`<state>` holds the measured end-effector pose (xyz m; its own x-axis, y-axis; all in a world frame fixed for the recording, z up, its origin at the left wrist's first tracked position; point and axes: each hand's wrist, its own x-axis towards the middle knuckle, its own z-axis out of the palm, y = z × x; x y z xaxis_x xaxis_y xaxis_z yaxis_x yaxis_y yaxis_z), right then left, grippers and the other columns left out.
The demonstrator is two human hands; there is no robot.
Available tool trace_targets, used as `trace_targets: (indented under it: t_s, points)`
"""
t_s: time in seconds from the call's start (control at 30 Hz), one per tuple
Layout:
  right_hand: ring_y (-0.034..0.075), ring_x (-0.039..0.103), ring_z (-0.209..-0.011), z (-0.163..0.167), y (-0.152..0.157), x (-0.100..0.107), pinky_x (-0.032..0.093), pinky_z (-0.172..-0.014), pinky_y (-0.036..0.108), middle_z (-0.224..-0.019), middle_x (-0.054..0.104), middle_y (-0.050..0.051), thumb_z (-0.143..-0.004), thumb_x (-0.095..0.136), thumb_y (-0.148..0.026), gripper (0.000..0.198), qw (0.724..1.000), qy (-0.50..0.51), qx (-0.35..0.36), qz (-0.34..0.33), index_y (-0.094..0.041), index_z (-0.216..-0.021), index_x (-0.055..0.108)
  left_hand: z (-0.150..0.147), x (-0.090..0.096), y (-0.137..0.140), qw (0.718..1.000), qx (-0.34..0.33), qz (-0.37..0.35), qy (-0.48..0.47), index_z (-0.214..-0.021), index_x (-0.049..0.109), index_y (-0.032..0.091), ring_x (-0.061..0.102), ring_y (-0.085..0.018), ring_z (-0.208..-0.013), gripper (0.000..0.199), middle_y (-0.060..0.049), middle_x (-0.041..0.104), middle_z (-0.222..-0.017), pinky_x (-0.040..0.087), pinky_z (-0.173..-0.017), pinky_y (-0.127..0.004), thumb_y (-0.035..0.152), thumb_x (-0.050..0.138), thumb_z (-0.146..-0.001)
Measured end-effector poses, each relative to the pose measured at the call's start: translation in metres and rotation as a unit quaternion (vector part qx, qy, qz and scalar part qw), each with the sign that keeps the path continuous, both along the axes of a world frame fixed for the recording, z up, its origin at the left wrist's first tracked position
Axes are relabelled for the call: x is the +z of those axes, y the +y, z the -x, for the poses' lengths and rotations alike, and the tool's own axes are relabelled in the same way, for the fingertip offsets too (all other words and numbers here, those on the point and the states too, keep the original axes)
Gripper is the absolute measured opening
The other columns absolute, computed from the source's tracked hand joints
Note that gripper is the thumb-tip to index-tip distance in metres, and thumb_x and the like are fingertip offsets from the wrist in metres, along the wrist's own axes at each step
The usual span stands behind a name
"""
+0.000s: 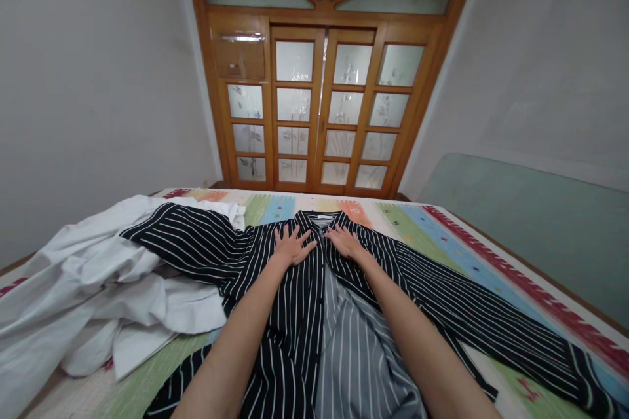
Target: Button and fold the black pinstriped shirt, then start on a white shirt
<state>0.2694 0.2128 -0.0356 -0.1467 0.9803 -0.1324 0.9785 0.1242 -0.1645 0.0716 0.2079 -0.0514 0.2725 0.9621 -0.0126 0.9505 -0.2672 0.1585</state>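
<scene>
Black, white-striped cloth shirt (305, 314) at six o'clock on multicoloured patterned cover (411, 221), front gaping. Left hand (292, 248) splayed flat, seven o'clock of collar (301, 218); right hand (346, 243) palm-down at five, neither gripping. Striped sleeve (189, 239) overlaps crumpled white fabric (98, 275) at eight: tug might ruck both.

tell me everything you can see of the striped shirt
The shirt is black with thin white stripes, in soft-looking, creased cloth. It lies spread on a patterned cover, collar away from the person, front open and grey inside showing. One sleeve overlaps white cloth at left; the other stretches right. The left hand and right hand rest on it near the collar.
</scene>
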Motion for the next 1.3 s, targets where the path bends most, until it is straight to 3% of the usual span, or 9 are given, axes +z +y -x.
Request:
trace_targets:
  t_s: [0.1,0.2,0.43,0.57,0.67,0.77,0.87,1.07,1.3]
  points:
    - [0.027,0.017,-0.147,-0.006,0.006,0.004,0.015,-0.115,0.052,-0.161,0.018,0.003,-0.101,0.009,-0.03,0.055,0.999,0.033,0.002,0.016,-0.028,-0.151,0.032,0.0,0.0,0.004,1.0,-0.002,0.001,0.005,-0.151,0.026,0.038,0.006,-0.04,-0.147,0.078,-0.001,0.018,-0.162,0.003,-0.114,-0.065,0.075,0.005,-0.086]
    - [0.026,0.017,-0.147,-0.009,0.01,0.004,0.015,-0.115,0.05,-0.161,0.017,0.003,-0.101,0.007,-0.028,0.056,0.999,0.041,-0.003,0.026,-0.027,-0.152,0.03,0.0,0.001,0.008,1.0,-0.006,0.004,0.009,-0.151,0.025,0.038,0.007,-0.04,-0.147,0.077,0.0,0.019,-0.161,0.004,-0.114,-0.065,0.075,0.005,-0.086]
    - [0.029,0.013,-0.148,0.008,0.003,-0.012,0.01,-0.117,0.05,-0.162,0.016,0.008,-0.098,0.024,-0.053,0.063,0.996,0.027,-0.061,-0.064,-0.023,-0.153,0.026,-0.001,0.004,0.017,1.0,-0.004,0.01,0.013,-0.151,0.025,0.039,0.006,-0.039,-0.147,0.076,-0.001,0.021,-0.161,0.003,-0.114,-0.066,0.075,0.006,-0.087]
    - [0.034,0.016,-0.146,0.017,-0.004,-0.016,0.013,-0.115,0.053,-0.16,0.02,0.012,-0.096,0.029,-0.059,0.07,0.99,0.033,-0.078,-0.111,-0.018,-0.153,0.028,0.0,0.004,0.025,1.0,-0.009,0.006,0.019,-0.151,0.027,0.038,0.006,-0.039,-0.147,0.076,-0.002,0.022,-0.161,0.004,-0.114,-0.066,0.075,0.008,-0.087]
    - [0.032,0.029,-0.141,0.019,-0.009,-0.017,0.024,-0.112,0.046,-0.154,0.034,0.015,-0.095,0.038,-0.051,0.062,0.979,0.04,-0.06,-0.189,-0.015,-0.145,0.044,0.001,0.005,0.032,1.0,-0.011,0.009,0.027,-0.151,0.026,0.037,0.006,-0.038,-0.148,0.074,-0.003,0.021,-0.161,0.003,-0.114,-0.065,0.073,0.008,-0.089]
    - [0.026,0.048,-0.124,0.019,-0.014,-0.017,0.037,-0.104,0.035,-0.132,0.056,0.015,-0.096,0.042,-0.043,0.044,0.968,0.039,-0.03,-0.246,-0.015,-0.121,0.065,0.002,0.006,0.037,0.999,-0.014,0.008,0.028,-0.151,0.026,0.037,0.008,-0.038,-0.148,0.073,-0.004,0.021,-0.161,0.004,-0.114,-0.064,0.072,0.01,-0.089]
    - [0.024,0.056,-0.111,0.019,-0.015,-0.018,0.041,-0.098,0.032,-0.112,0.065,0.013,-0.099,0.037,-0.037,0.04,0.964,0.036,-0.023,-0.263,-0.016,-0.111,0.069,0.002,0.005,0.04,0.999,-0.015,-0.002,0.029,-0.151,0.027,0.038,0.01,-0.038,-0.147,0.071,-0.003,0.023,-0.16,0.006,-0.114,-0.064,0.071,0.012,-0.09]
    - [0.022,0.051,-0.122,0.015,-0.006,-0.02,0.032,-0.107,0.033,-0.126,0.063,0.014,-0.101,0.022,-0.021,0.045,0.97,0.015,0.053,-0.236,-0.011,-0.117,0.063,0.003,0.002,0.034,0.999,-0.023,-0.021,0.031,-0.151,0.028,0.036,0.013,-0.036,-0.147,0.068,-0.004,0.028,-0.159,0.008,-0.115,-0.062,0.067,0.013,-0.093]
    - [0.026,0.022,-0.145,0.014,0.003,-0.024,0.018,-0.115,0.044,-0.157,0.029,0.009,-0.101,0.023,-0.034,0.054,0.992,0.011,0.008,-0.124,-0.01,-0.149,0.034,0.002,0.002,0.023,0.999,-0.026,-0.03,0.032,-0.152,0.026,0.032,0.014,-0.032,-0.148,0.063,-0.003,0.026,-0.159,0.008,-0.117,-0.058,0.058,0.012,-0.096]
